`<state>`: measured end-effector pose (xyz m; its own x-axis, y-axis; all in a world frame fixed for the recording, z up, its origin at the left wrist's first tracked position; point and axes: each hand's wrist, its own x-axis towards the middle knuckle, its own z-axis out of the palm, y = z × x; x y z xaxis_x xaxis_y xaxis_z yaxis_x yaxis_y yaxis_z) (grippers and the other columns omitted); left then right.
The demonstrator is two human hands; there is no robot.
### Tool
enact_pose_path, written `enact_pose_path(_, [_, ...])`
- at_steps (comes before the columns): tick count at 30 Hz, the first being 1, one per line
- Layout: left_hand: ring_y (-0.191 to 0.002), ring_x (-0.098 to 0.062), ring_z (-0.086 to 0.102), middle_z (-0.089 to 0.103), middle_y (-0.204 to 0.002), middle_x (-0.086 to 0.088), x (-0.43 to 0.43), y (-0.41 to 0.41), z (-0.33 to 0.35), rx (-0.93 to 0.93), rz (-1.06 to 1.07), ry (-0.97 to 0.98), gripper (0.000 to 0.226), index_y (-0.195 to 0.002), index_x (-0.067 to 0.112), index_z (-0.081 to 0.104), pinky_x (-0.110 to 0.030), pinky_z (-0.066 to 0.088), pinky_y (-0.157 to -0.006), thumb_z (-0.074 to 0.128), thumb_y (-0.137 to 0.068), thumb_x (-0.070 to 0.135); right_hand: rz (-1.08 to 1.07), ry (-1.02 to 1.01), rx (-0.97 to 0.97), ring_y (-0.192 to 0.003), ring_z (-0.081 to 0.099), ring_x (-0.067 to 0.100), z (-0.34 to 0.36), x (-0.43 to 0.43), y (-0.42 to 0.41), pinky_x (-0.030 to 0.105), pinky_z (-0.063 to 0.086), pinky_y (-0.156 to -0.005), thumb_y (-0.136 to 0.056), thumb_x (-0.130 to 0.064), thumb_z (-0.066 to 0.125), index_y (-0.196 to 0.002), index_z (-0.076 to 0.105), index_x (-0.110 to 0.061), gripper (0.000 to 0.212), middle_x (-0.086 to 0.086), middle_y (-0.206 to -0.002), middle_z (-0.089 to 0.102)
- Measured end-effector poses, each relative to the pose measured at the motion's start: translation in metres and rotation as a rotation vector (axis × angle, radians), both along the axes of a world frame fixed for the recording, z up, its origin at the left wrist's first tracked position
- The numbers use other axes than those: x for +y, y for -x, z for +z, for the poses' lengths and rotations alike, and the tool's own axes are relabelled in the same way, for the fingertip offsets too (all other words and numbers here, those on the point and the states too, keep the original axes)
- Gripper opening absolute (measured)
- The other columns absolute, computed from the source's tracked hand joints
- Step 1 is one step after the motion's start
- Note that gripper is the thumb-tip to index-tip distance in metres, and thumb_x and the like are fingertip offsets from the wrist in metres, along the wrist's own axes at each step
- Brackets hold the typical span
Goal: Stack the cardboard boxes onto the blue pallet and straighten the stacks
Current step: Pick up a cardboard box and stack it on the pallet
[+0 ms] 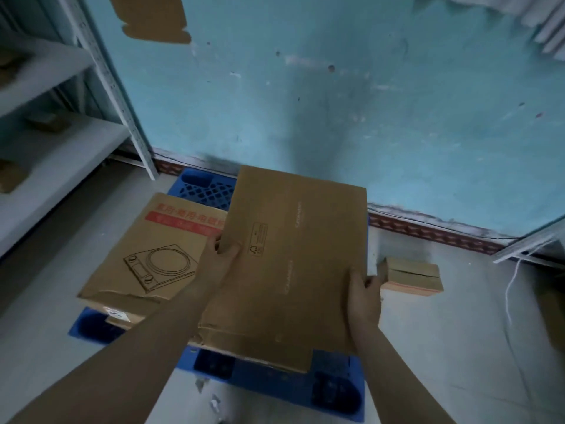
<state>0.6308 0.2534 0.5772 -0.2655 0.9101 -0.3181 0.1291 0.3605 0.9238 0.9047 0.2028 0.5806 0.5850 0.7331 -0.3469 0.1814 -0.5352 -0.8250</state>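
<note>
Both hands grip a flat box (290, 264) over the pallet (208, 188).
Left hand (221, 255) pinches its left edge; right hand (363, 296) clasps its right edge; a printed box (153, 249) lies just left on the pallet; a small box (411, 275) sits on the floor.

The left cardboard box (153, 246) carries a line of red Chinese characters along its far edge and, below it, a red band with pale characters; both are too blurred to read. Under them is a line drawing of a kitchen scale. The large flat box (293, 255) bears a small printed label panel with symbols, unreadable, and faint brand words running along its length, illegible. A white sticker (117, 313) on a lower box cannot be read.
</note>
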Motion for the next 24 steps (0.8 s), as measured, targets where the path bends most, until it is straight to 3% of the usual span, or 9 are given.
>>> enact_pose_path(5, [-0.090, -0.004, 0.058, 0.057, -0.112, 0.006, 0.016, 0.025, -0.070, 0.046, -0.042, 0.082, 0.052, -0.129, 0.027, 0.043, -0.022, 0.046, -0.066, 0.064, -0.085, 0.044, -0.028, 0.080, -0.016, -0.077, 0.050, 0.013, -0.074, 0.000, 0.031, 0.036, 0.036, -0.072, -0.095, -0.048, 0.047, -0.098, 0.041, -0.024, 0.025, -0.004, -0.086, 0.050])
enact_pose_path(9, [-0.113, -0.020, 0.048, 0.037, -0.124, 0.001, 0.028, 0.034, -0.143, 0.184, -0.052, 0.151, 0.062, -0.138, 0.023, 0.043, -0.036, 0.043, -0.097, 0.065, -0.084, 0.045, -0.016, 0.143, -0.038, -0.101, 0.056, 0.028, -0.141, 0.006, 0.039, 0.045, 0.045, -0.086, -0.096, -0.047, 0.048, -0.119, 0.047, -0.016, 0.039, 0.004, -0.107, 0.056])
enact_pose_path(12, [-0.127, -0.026, 0.037, 0.033, -0.134, -0.005, 0.031, 0.038, -0.197, 0.238, -0.060, 0.220, 0.067, -0.143, 0.021, 0.040, -0.045, 0.034, -0.109, 0.063, -0.085, 0.046, 0.003, 0.189, -0.022, -0.097, 0.054, 0.026, -0.191, 0.017, 0.043, 0.041, 0.040, -0.081, -0.096, -0.044, 0.048, -0.112, 0.043, -0.020, 0.029, 0.003, -0.104, 0.053])
enact_pose_path(15, [-0.128, -0.028, 0.036, 0.034, -0.134, -0.004, 0.035, 0.041, -0.240, 0.245, -0.072, 0.253, 0.068, -0.143, 0.021, 0.038, -0.050, 0.033, -0.110, 0.062, -0.086, 0.047, 0.012, 0.206, -0.001, -0.086, 0.050, 0.017, -0.232, 0.024, 0.046, 0.038, 0.036, -0.079, -0.096, -0.044, 0.049, -0.110, 0.038, -0.030, 0.022, -0.002, -0.100, 0.050])
enact_pose_path(19, [-0.124, -0.024, 0.039, 0.035, -0.126, 0.002, 0.041, 0.039, -0.277, 0.274, -0.073, 0.266, 0.066, -0.141, 0.022, 0.040, -0.046, 0.035, -0.108, 0.061, -0.085, 0.050, -0.010, 0.229, -0.022, -0.075, 0.044, 0.005, -0.270, 0.026, 0.048, 0.034, 0.033, -0.071, -0.097, -0.042, 0.049, -0.103, 0.038, -0.028, 0.019, -0.013, -0.088, 0.046])
enact_pose_path(24, [-0.119, -0.018, 0.040, 0.037, -0.126, 0.002, 0.044, 0.032, -0.296, 0.342, -0.044, 0.233, 0.067, -0.139, 0.020, 0.040, -0.034, 0.037, -0.098, 0.059, -0.084, 0.053, -0.040, 0.247, -0.097, -0.074, 0.050, 0.009, -0.289, 0.032, 0.049, 0.029, 0.032, -0.057, -0.093, -0.047, 0.048, -0.095, 0.042, -0.025, 0.023, -0.004, -0.087, 0.053])
